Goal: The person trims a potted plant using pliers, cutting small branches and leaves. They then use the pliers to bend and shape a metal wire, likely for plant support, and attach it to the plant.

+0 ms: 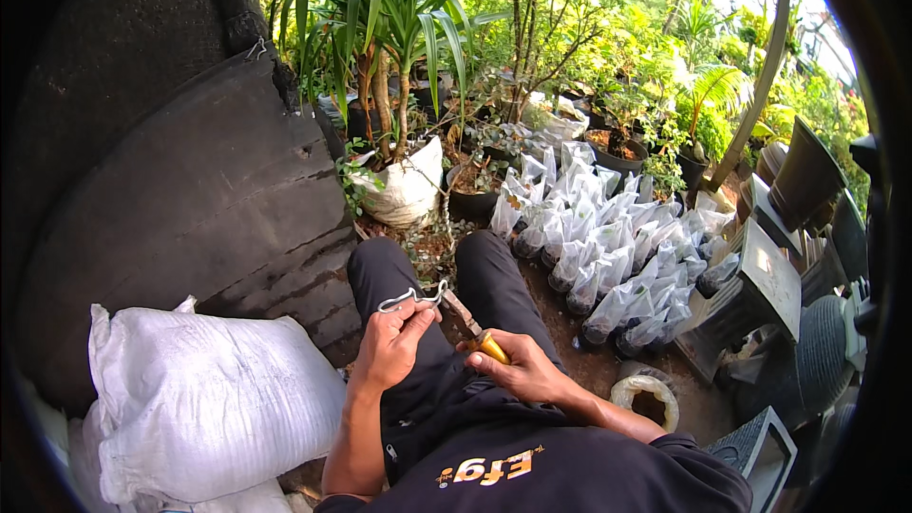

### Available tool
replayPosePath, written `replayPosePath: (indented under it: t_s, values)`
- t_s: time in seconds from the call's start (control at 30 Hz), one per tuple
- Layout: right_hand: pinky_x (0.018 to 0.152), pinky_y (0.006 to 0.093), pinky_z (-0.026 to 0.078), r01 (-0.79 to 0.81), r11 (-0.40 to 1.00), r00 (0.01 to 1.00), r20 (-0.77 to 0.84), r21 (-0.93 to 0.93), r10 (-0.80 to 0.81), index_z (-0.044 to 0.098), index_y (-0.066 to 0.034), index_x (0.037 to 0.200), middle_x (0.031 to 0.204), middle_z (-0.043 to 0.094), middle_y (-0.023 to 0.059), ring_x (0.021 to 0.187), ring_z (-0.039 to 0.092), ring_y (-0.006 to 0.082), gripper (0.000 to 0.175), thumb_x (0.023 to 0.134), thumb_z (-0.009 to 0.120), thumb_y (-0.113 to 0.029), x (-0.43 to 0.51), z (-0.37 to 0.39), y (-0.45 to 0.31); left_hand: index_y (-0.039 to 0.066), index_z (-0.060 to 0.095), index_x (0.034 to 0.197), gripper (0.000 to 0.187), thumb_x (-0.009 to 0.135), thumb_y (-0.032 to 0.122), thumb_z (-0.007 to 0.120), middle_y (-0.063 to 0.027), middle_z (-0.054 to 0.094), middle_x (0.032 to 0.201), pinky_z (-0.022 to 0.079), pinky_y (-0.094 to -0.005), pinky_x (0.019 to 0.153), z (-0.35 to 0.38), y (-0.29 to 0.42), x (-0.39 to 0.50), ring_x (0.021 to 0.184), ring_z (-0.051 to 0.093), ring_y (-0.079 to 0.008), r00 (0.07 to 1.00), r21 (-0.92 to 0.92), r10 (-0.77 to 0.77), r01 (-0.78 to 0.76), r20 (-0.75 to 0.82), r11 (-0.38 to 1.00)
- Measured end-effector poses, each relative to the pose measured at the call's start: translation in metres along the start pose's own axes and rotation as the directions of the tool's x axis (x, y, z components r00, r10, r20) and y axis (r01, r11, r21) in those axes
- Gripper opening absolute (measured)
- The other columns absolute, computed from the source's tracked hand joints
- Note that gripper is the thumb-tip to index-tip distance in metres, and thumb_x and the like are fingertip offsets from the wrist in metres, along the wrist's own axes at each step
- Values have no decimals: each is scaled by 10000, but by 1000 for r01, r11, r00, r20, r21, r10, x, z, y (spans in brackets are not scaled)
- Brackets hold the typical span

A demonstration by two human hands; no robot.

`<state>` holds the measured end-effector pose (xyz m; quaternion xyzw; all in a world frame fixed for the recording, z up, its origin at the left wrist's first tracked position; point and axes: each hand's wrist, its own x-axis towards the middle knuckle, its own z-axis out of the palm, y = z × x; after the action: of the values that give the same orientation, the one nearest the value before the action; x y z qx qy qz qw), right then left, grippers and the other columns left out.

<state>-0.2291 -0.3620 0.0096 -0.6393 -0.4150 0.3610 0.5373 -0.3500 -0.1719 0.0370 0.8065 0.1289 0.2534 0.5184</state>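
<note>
My left hand [394, 345] pinches a bent piece of silvery wire [411, 296] between thumb and fingers, above my left knee. The wire has a loop at its left end and a wavy bend toward the right. In my right hand [524, 367] is a pair of pliers [467, 320] with a yellow grip and worn, rusty metal. The tip of the pliers reaches the right end of the wire; whether the jaws are closed on it I cannot tell. Both hands are over my lap, between my dark trouser legs.
Stuffed white woven sacks [214, 399] lie at my left beside a dark wall [235, 192]. Ahead stands a long-leaved plant in a white sack [406, 189]. Several clear plastic-bagged seedlings [613, 249] fill the ground at right, with stacked pots [791, 335] beyond and an open bag [645, 399] nearer.
</note>
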Motion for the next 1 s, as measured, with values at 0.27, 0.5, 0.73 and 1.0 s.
replayPosePath:
  t_s: [0.27,0.5,0.73,1.0]
  values:
    - [576,354,403,-36,991,999,-27,-129,33,604,30,905,658,522,65,641,462,115,341,985,671,-295,3,-1,3,-27,658,907,217,1004,145,569,-23,598,733,428,-268,652,-8,-16,2,694,504,-79,979,-111,-127,146,157,983]
    - [583,430,424,-55,949,994,-104,-311,24,568,41,838,642,548,171,569,509,262,331,971,678,-240,7,1,17,33,665,872,253,1001,215,547,-93,596,663,454,-337,612,5,-22,-2,598,566,-193,980,199,-183,164,78,966]
    - [600,377,430,-112,937,991,-106,-332,81,577,46,883,754,576,132,646,510,171,287,964,686,-207,11,-5,30,101,704,892,251,993,274,553,-163,693,773,520,-487,717,26,0,-4,814,674,-400,974,448,-207,226,-90,865]
    - [670,403,459,122,908,987,-44,-402,-152,640,54,971,857,635,170,679,538,309,310,964,677,-253,-1,-16,18,63,736,947,260,964,266,575,-177,679,747,519,-477,721,1,-4,6,766,671,-403,990,372,-140,140,-27,918]
